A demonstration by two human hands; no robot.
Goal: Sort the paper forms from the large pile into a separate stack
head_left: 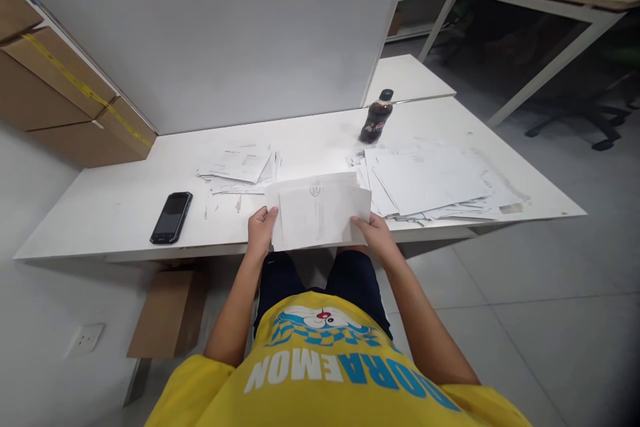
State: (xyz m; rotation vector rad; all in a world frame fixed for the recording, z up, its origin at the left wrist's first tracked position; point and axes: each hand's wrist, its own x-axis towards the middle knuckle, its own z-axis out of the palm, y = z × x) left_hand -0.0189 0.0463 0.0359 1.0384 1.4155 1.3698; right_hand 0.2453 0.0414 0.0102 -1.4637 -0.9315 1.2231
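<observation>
Your left hand [261, 231] and right hand [376, 234] pinch at least two sheets [323, 219] between them; one phone [171, 217] lies left of both hands, two paper piles [430, 177] and one bottle [376, 121] beyond them.

Office: desk [310, 147], papers [430, 177], wheeled chair [590, 125]

On the table [115, 213], the phone [171, 217] lay left, the first paper pile [237, 165] right of it; farther right, the bottle [376, 120] stood behind the second pile [430, 177]; the sheets [320, 220] were between the left hand [261, 231] and the right hand [375, 235]
</observation>
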